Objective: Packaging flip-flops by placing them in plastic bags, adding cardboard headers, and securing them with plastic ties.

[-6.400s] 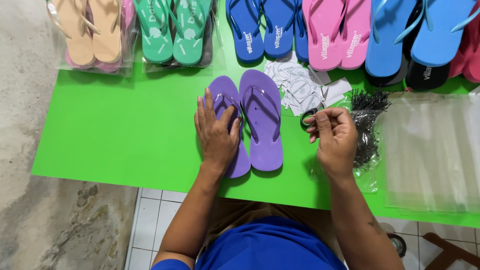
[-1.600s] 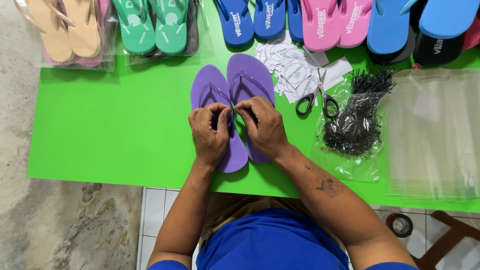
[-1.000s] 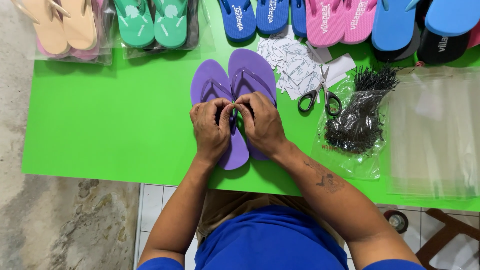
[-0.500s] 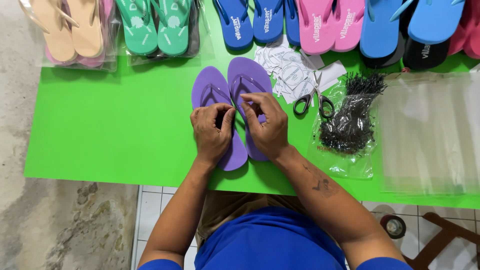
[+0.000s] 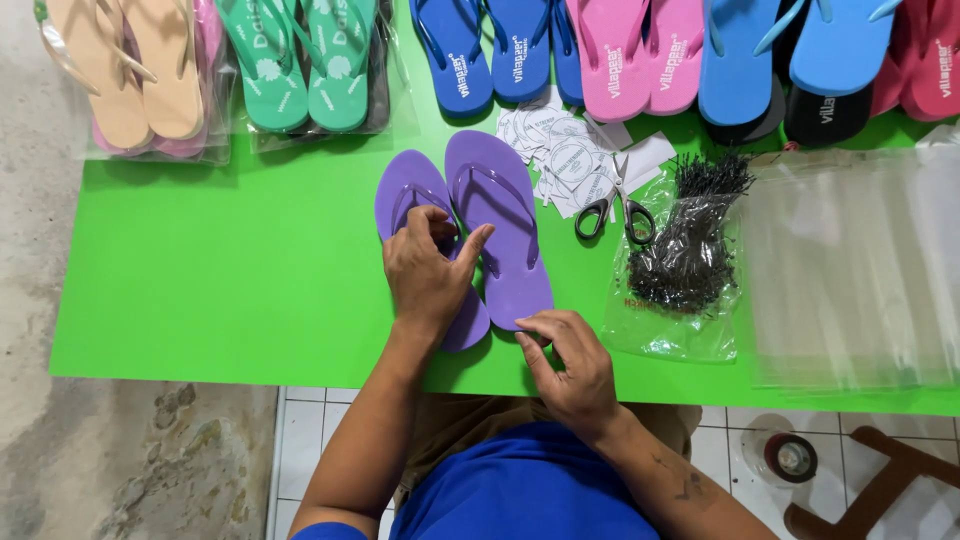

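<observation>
The left hand (image 5: 428, 272) is lying on the left purple flip-flop (image 5: 415, 205), palm down, with the fingers curled over the strap area and the thumb stretching toward the right purple flip-flop (image 5: 497, 225); whether the fingers are pinching the strap cannot be told. The right hand (image 5: 568, 365) is sitting at the near edge of the tabletop (image 5: 220, 280), just beside the heel of the right purple flip-flop, with the fingers bent inward and loosely closed; whether anything small is held in it cannot be told.

The two purple flip-flops are lying side by side, soles down, touching each other, near the middle of the green tabletop and reaching toward its near edge.

Toward the right edge from the pair, a pair of scissors (image 5: 614, 210) is lying with its handles facing the near edge, partly over a heap of white paper tags (image 5: 565, 150). Just beside the scissors, a clear bag of thin black ties (image 5: 690, 250) is resting on the tabletop. A stack of clear plastic bags (image 5: 850, 260) is occupying the area by the right edge.

Along the far edge, further flip-flops are lying in a row: a bagged beige pair (image 5: 130, 60) at the far left corner, a bagged green pair (image 5: 300, 60), a dark blue pair (image 5: 485, 45), a pink pair (image 5: 635, 50) and a light blue pair (image 5: 790, 50).
</observation>
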